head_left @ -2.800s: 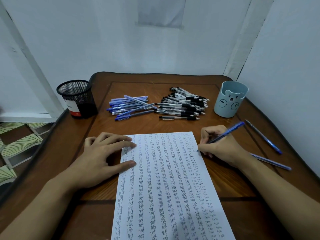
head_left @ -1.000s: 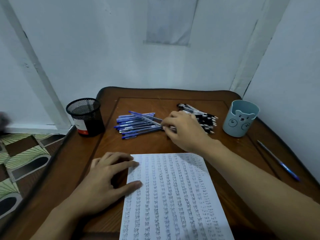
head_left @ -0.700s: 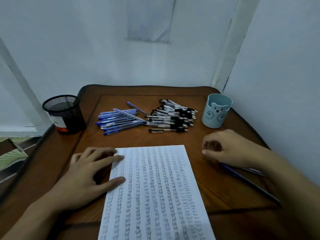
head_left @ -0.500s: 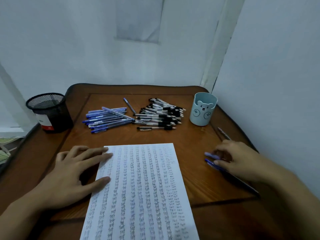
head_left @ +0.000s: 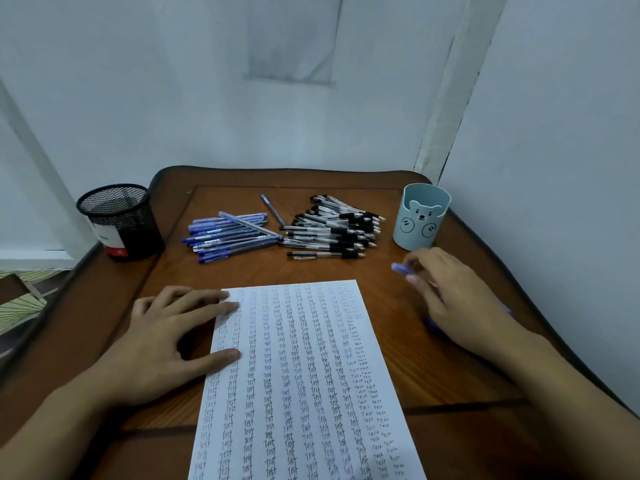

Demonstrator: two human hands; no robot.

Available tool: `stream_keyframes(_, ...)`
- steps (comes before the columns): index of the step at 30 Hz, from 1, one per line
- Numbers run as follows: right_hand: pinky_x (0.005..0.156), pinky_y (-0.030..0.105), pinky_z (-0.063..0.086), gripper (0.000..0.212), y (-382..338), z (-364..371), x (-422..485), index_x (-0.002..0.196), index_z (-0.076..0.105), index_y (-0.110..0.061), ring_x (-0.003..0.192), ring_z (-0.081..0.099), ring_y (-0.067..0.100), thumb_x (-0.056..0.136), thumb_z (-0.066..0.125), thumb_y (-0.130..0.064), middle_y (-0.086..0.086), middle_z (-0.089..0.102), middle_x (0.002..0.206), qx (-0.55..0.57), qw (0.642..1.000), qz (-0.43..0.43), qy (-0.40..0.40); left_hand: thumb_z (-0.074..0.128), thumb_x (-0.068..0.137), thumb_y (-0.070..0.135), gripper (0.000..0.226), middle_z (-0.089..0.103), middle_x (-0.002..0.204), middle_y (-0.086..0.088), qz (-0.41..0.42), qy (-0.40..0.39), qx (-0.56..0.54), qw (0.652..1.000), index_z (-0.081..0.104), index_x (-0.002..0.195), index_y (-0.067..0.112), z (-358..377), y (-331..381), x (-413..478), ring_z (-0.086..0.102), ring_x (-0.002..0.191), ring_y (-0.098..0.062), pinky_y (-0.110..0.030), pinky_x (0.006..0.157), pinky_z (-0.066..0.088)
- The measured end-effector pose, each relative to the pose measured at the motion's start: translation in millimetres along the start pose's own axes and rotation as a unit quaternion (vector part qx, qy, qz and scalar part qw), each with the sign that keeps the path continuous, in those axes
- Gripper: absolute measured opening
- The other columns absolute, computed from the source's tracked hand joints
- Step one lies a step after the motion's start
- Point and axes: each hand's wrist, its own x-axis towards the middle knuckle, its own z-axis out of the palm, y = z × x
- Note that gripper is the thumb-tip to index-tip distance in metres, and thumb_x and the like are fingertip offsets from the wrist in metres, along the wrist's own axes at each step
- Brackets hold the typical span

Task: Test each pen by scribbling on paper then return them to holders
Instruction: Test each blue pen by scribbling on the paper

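A white sheet (head_left: 304,375) covered in columns of scribbled "test" lies in the middle of the wooden table (head_left: 429,372). My left hand (head_left: 166,337) rests flat on its left edge, fingers spread. My right hand (head_left: 460,306) grips blue pens (head_left: 399,268) to the right of the sheet, just in front of the pale blue bear cup (head_left: 420,220); how many pens it holds is hidden by the fingers. A black mesh holder (head_left: 121,223) stands at the far left.
A heap of blue pens (head_left: 228,237) and a heap of black-grip pens (head_left: 332,230) lie side by side at the back of the table. One blue pen (head_left: 272,209) lies apart between them. Walls close in behind and on the right.
My right hand left the pen heaps, went to the table's right side, gathered the blue pens lying there and lifted them toward the bear cup. My left hand stayed on the sheet.
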Motion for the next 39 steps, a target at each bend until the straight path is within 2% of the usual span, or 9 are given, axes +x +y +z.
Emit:
stream_keyframes(6, 0.072, 0.016, 0.043, 0.024, -45.8, 19.3, 21.7, 0.127, 0.059, -0.026, 0.100, 0.055, -0.003, 0.104, 0.050, -0.029, -0.015, 0.061, 0.105, 0.103, 0.990, -0.073, 0.056, 0.040, 0.075, 0.097, 0.073, 0.027, 0.149, 0.044, -0.005, -0.013, -0.001, 1.000, 0.041, 0.140, 0.064, -1.9, -0.4, 0.2, 0.018, 0.141, 0.006, -0.035, 0.112, 0.014)
stream_keyframes(10, 0.079, 0.046, 0.055, 0.017, -39.5, 46.5, 40.3, 0.108, 0.071, -0.015, 0.090, 0.062, 0.014, 0.103, 0.056, -0.024, -0.001, 0.071, 0.100, 0.055, 0.996, -0.045, 0.058, 0.040, 0.074, 0.097, 0.073, 0.027, 0.149, 0.044, -0.008, -0.013, 0.001, 1.000, 0.042, 0.139, 0.064, -2.2, -0.4, -0.2, 0.019, 0.142, 0.004, -0.032, 0.111, 0.012)
stream_keyframes(12, 0.079, 0.048, 0.055, 0.019, -32.1, 56.7, 41.9, 0.109, 0.071, -0.014, 0.091, 0.064, 0.018, 0.104, 0.055, -0.024, 0.000, 0.072, 0.102, 0.040, 0.997, -0.028, 0.063, 0.040, 0.074, 0.098, 0.073, 0.027, 0.149, 0.044, -0.009, -0.019, 0.002, 1.000, 0.042, 0.139, 0.064, -3.1, -0.7, -0.2, 0.018, 0.142, 0.005, -0.032, 0.111, 0.011)
stream_keyframes(19, 0.059, 0.026, 0.050, 0.042, -57.9, 74.7, 21.7, 0.127, 0.057, -0.032, 0.071, 0.057, 0.004, 0.107, 0.027, -0.054, -0.013, 0.060, 0.090, 0.013, 0.989, -0.142, 0.039, 0.027, 0.076, 0.098, 0.077, 0.018, 0.151, 0.045, -0.013, -0.036, 0.046, 0.998, 0.034, 0.144, 0.062, -6.8, 7.0, -0.5, 0.005, 0.142, 0.009, -0.035, 0.111, 0.006)
stream_keyframes(22, 0.064, 0.026, 0.050, 0.042, -62.6, 77.9, 17.5, 0.128, 0.055, -0.033, 0.077, 0.058, 0.004, 0.107, 0.025, -0.053, -0.013, 0.061, 0.093, 0.005, 0.990, -0.141, 0.023, 0.029, 0.081, 0.092, 0.069, 0.024, 0.151, 0.041, -0.008, -0.018, 0.064, 0.998, 0.042, 0.140, 0.059, -6.7, 14.0, -0.8, 0.010, 0.140, 0.006, -0.037, 0.108, 0.009)
stream_keyframes(24, 0.065, 0.024, 0.045, 0.031, -54.7, 77.7, 19.0, 0.114, 0.060, -0.028, 0.080, 0.058, 0.006, 0.105, 0.036, -0.047, -0.012, 0.063, 0.092, 0.006, 0.991, -0.129, 0.043, 0.027, 0.082, 0.091, 0.069, 0.027, 0.150, 0.041, -0.009, -0.019, 0.058, 0.998, 0.042, 0.141, 0.058, -5.2, 15.8, -1.3, 0.012, 0.140, 0.007, -0.036, 0.107, 0.009)
stream_keyframes(29, 0.047, 0.023, 0.023, 0.021, -31.3, 68.2, 23.5, 0.089, 0.056, -0.028, 0.055, 0.048, 0.012, 0.102, 0.045, -0.040, -0.009, 0.055, 0.067, -0.082, 0.990, -0.061, 0.095, 0.027, 0.082, 0.093, 0.070, 0.028, 0.148, 0.044, -0.007, -0.015, 0.020, 1.000, 0.042, 0.141, 0.059, -0.7, 13.2, -4.1, 0.017, 0.143, 0.005, -0.036, 0.108, 0.012)
stream_keyframes(34, 0.046, 0.027, 0.023, 0.027, -29.5, 57.6, 26.3, 0.096, 0.054, -0.029, 0.051, 0.044, 0.012, 0.105, 0.035, -0.046, -0.009, 0.047, 0.060, -0.162, 0.985, 0.011, 0.064, 0.033, 0.082, 0.092, 0.066, 0.029, 0.146, 0.044, 0.000, -0.004, 0.007, 1.000, 0.045, 0.138, 0.060, 1.5, 9.9, -4.3, 0.019, 0.142, 0.006, -0.035, 0.108, 0.013)
stream_keyframes(39, 0.050, 0.024, 0.038, 0.044, -19.0, 37.2, 31.6, 0.117, 0.055, -0.039, 0.065, 0.052, 0.008, 0.101, 0.024, -0.066, -0.011, 0.055, 0.075, -0.212, 0.969, 0.129, -0.011, 0.041, 0.081, 0.090, 0.062, 0.035, 0.144, 0.042, 0.009, 0.014, -0.021, 1.000, 0.051, 0.133, 0.057, 0.8, 9.4, -6.9, 0.024, 0.141, 0.006, -0.039, 0.109, 0.017)
